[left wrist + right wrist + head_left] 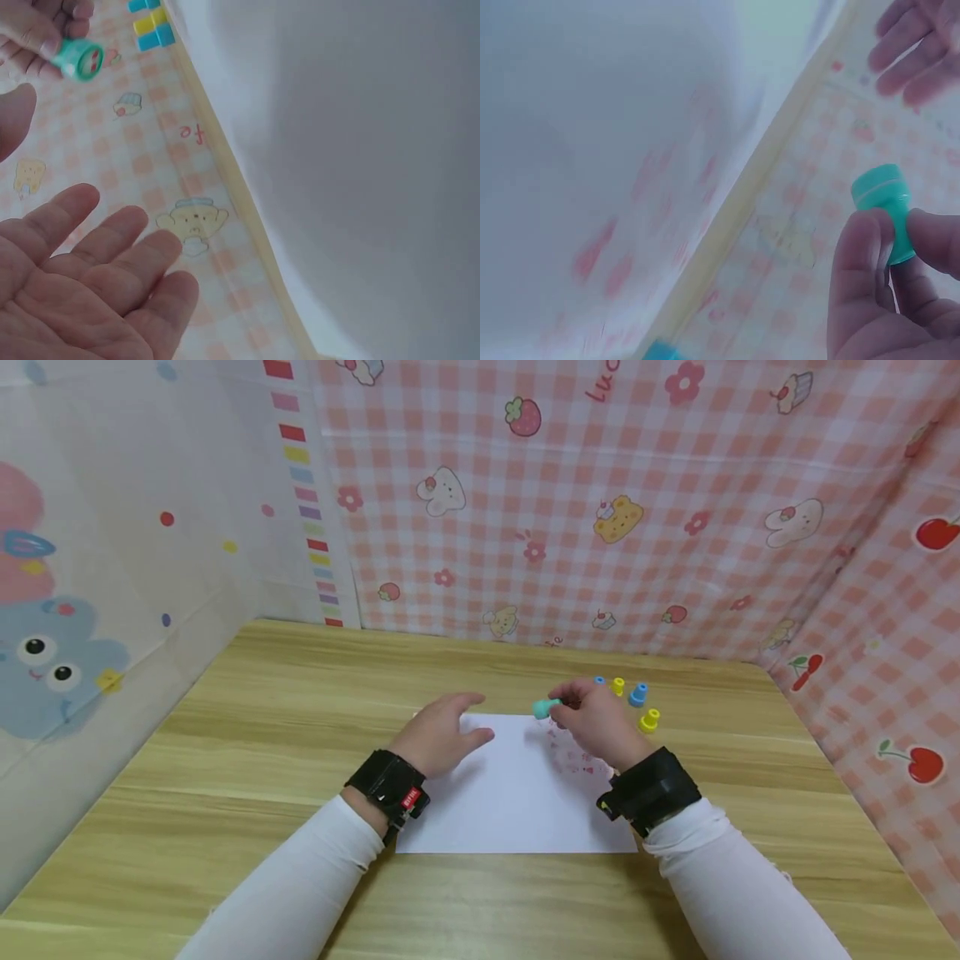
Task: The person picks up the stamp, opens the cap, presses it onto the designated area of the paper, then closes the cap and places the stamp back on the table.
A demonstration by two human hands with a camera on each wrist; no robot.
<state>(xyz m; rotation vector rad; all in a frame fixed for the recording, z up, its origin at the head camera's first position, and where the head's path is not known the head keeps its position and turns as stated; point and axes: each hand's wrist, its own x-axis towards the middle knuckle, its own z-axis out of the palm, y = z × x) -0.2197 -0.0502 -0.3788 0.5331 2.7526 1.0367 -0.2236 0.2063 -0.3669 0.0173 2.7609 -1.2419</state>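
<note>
My right hand (602, 724) pinches a small teal toy stamp (543, 708) by its handle, above the far part of a white sheet of paper (495, 810). In the left wrist view the stamp's round face (91, 63) shows a red and white pattern. Red printed marks (577, 758) cover the paper's right side, blurred in the right wrist view. My left hand (438, 739) hovers over the sheet's left side, fingers spread and apart, holding nothing. The stamp (885, 202) sits between thumb and fingers in the right wrist view.
Beyond the right hand stand several stamps, among them a blue stamp (638, 696) and a yellow stamp (649, 721). The wooden table (247, 760) ends at a pink checked cloth (480, 543) behind and cloth walls on both sides.
</note>
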